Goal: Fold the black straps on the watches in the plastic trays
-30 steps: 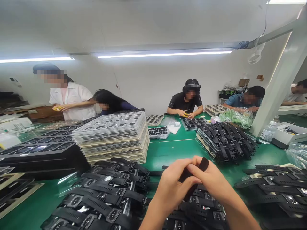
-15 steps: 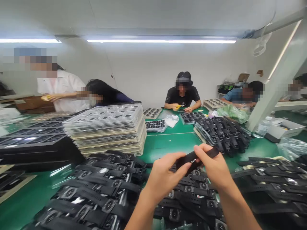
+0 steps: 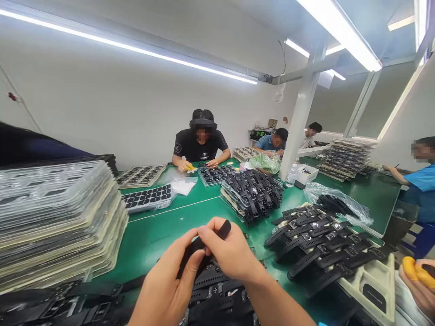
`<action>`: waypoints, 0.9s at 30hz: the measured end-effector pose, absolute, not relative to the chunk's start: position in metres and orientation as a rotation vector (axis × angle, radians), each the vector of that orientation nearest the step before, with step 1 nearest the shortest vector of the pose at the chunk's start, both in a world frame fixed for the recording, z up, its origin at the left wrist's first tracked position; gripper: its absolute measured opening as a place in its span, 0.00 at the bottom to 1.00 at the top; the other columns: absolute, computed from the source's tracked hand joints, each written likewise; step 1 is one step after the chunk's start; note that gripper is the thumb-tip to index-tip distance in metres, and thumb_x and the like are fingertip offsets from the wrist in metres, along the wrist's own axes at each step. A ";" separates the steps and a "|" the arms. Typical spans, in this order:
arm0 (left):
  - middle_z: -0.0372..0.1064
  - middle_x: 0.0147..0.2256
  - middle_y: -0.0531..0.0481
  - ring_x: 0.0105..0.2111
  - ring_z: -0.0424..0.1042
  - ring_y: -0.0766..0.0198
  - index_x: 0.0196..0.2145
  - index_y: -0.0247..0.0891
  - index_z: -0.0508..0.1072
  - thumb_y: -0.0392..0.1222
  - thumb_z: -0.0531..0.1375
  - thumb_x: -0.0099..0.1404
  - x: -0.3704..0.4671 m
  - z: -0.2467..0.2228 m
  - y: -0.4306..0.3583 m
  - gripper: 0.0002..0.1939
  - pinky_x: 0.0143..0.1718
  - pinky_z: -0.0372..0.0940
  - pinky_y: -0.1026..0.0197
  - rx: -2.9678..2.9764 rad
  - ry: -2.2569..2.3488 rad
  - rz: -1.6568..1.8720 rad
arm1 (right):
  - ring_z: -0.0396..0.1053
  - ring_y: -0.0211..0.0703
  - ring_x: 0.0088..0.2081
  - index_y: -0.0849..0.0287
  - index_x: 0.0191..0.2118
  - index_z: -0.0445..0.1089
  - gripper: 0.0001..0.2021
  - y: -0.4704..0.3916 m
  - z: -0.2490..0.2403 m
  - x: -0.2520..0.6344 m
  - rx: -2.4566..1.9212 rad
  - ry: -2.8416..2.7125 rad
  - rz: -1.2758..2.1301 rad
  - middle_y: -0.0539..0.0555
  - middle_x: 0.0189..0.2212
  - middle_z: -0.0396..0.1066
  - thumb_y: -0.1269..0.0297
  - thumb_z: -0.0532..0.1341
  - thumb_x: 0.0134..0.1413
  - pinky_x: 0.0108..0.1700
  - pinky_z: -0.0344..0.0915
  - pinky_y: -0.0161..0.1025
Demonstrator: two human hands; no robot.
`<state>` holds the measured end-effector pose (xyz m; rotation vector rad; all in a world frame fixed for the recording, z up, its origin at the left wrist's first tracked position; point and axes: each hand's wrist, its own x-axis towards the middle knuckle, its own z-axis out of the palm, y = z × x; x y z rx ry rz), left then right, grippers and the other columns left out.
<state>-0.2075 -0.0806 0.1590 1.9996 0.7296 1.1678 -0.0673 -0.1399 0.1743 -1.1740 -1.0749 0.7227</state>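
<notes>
My left hand (image 3: 168, 283) and my right hand (image 3: 227, 251) are together low in the middle of the view, both pinching one black watch strap (image 3: 223, 229) whose upper end pokes out above my right fingers. Below my hands lies a heap of black watches with straps (image 3: 217, 294) on the green table (image 3: 163, 226). The lower part of the strap is hidden by my fingers.
A tall stack of clear and beige trays (image 3: 57, 222) stands at the left. More piles of black watches (image 3: 253, 190) (image 3: 322, 244) lie to the right. A person in black (image 3: 200, 142) sits opposite; other people work at the right, and another hand (image 3: 419, 283) shows at the bottom right.
The view has swung to the right and the tray stack now sits at the left edge. My hands stay closed on the strap, lower in the view and closer together.
</notes>
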 end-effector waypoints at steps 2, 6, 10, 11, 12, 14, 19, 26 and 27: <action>0.80 0.43 0.46 0.41 0.78 0.49 0.46 0.46 0.81 0.59 0.66 0.59 -0.208 0.158 -0.077 0.21 0.38 0.72 0.59 1.993 0.722 1.213 | 0.61 0.37 0.28 0.56 0.31 0.66 0.12 -0.138 0.173 -0.068 -1.130 -1.092 0.728 0.45 0.25 0.64 0.54 0.63 0.60 0.34 0.61 0.35; 0.73 0.29 0.51 0.31 0.70 0.61 0.44 0.45 0.80 0.62 0.65 0.62 -0.206 0.161 -0.076 0.21 0.34 0.66 0.63 1.620 0.761 1.380 | 0.66 0.41 0.33 0.50 0.61 0.60 0.29 -0.141 0.171 -0.064 -0.960 -1.153 0.748 0.49 0.37 0.68 0.50 0.66 0.57 0.37 0.67 0.38; 0.55 0.22 0.58 0.22 0.55 0.70 0.42 0.41 0.77 0.64 0.66 0.60 -0.202 0.169 -0.086 0.24 0.25 0.58 0.67 1.112 0.456 1.405 | 0.68 0.52 0.51 0.52 0.66 0.62 0.23 -0.152 0.165 -0.068 -1.144 -1.337 0.370 0.58 0.51 0.72 0.52 0.53 0.71 0.57 0.64 0.50; 0.54 0.23 0.58 0.22 0.55 0.71 0.42 0.41 0.77 0.65 0.66 0.60 -0.200 0.170 -0.088 0.25 0.25 0.58 0.67 1.057 0.410 1.364 | 0.68 0.53 0.55 0.52 0.67 0.62 0.23 -0.154 0.162 -0.071 -1.154 -1.378 0.340 0.59 0.54 0.71 0.54 0.50 0.73 0.60 0.61 0.52; 0.54 0.23 0.58 0.22 0.55 0.71 0.42 0.39 0.77 0.65 0.66 0.60 -0.199 0.170 -0.090 0.26 0.26 0.58 0.67 1.021 0.396 1.330 | 0.69 0.53 0.55 0.53 0.67 0.62 0.23 -0.155 0.159 -0.075 -1.149 -1.405 0.339 0.59 0.54 0.72 0.55 0.49 0.73 0.61 0.61 0.52; 0.53 0.24 0.58 0.22 0.54 0.72 0.41 0.38 0.77 0.63 0.66 0.61 -0.196 0.169 -0.093 0.25 0.26 0.57 0.67 0.964 0.390 1.278 | 0.74 0.51 0.47 0.53 0.65 0.63 0.21 -0.154 0.152 -0.082 -1.148 -1.392 0.320 0.59 0.49 0.75 0.57 0.49 0.74 0.55 0.67 0.50; 0.51 0.23 0.59 0.22 0.51 0.73 0.41 0.37 0.77 0.64 0.66 0.61 -0.192 0.162 -0.100 0.26 0.24 0.54 0.69 0.878 0.415 1.168 | 0.75 0.46 0.30 0.52 0.49 0.65 0.06 -0.149 0.141 -0.098 -1.089 -1.244 0.195 0.52 0.32 0.75 0.62 0.56 0.70 0.33 0.69 0.40; 0.61 0.25 0.56 0.23 0.55 0.72 0.40 0.38 0.78 0.68 0.68 0.54 -0.187 0.151 -0.104 0.31 0.25 0.54 0.69 0.902 0.477 1.143 | 0.73 0.44 0.27 0.51 0.43 0.69 0.03 -0.143 0.138 -0.100 -1.033 -1.199 0.098 0.52 0.33 0.75 0.62 0.59 0.66 0.31 0.69 0.40; 0.63 0.26 0.55 0.24 0.56 0.71 0.41 0.38 0.79 0.69 0.68 0.54 -0.187 0.151 -0.103 0.31 0.25 0.55 0.69 0.905 0.484 1.145 | 0.74 0.45 0.29 0.51 0.43 0.70 0.03 -0.142 0.138 -0.100 -1.033 -1.198 0.072 0.52 0.33 0.75 0.63 0.60 0.66 0.32 0.70 0.40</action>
